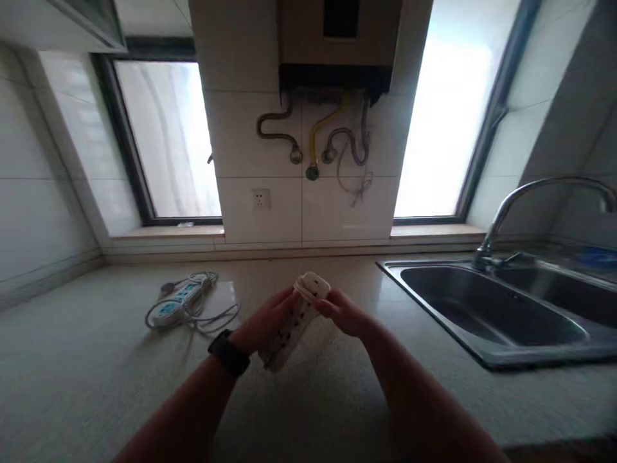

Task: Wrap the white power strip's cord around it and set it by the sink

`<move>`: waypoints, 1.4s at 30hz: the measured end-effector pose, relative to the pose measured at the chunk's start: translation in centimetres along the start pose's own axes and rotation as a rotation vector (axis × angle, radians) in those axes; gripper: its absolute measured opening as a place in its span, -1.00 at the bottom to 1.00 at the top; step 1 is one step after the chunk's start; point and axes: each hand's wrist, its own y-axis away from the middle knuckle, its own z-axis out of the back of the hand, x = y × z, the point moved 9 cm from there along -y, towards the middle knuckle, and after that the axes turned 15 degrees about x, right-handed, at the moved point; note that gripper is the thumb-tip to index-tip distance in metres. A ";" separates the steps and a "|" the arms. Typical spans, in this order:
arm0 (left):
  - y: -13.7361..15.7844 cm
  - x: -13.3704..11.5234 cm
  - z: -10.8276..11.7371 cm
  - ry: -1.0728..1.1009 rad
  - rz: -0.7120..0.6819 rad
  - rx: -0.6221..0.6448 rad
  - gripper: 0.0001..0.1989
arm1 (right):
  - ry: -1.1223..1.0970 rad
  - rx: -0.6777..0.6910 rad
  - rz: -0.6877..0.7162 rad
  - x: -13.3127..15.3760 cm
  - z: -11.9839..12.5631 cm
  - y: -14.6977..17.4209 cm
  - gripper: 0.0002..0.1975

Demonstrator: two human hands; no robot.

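White plastic forms the body of the power strip [295, 325], which is held above the middle of the counter [308, 411] between both hands. The unit is tilted, with its far end to the right and its near end to the left; dark socket openings line its upper face. A pale band or cord crosses it near the far end; blur prevents telling which. The left hand [274, 319] is closed along the left side of the strip, fingers toward the far end. The right hand [341, 311] is partly closed at the right side of the far end, thumb against the unit. A black wristband [229, 354] is fitted to the left wrist. Left of the hands, a second power strip [179, 301] with blue socket faces rests on the counter, its grey cable [219, 319] looped around and beside it. A flat white piece [222, 294] lies just to its right. At the right, a steel sink [424, 321] with a curved faucet [504, 209] is set into the counter.
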 end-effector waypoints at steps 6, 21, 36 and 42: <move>0.0 0.7 -0.9 0.285 0.031 0.190 -0.41 | -0.102 -0.003 -0.014 -0.3 0.2 0.5 -0.42; -0.6 3.1 -1.2 0.246 0.160 0.007 -0.48 | 0.202 -0.096 -0.288 -2.5 2.8 0.4 -0.42; -0.3 2.9 0.7 0.276 0.135 -0.104 -0.42 | 1.204 -0.280 -0.460 3.3 2.3 1.2 -0.50; -0.1 2.7 1.4 0.296 0.129 -0.109 -0.40 | 1.249 -0.226 -0.428 3.3 1.9 1.2 -0.76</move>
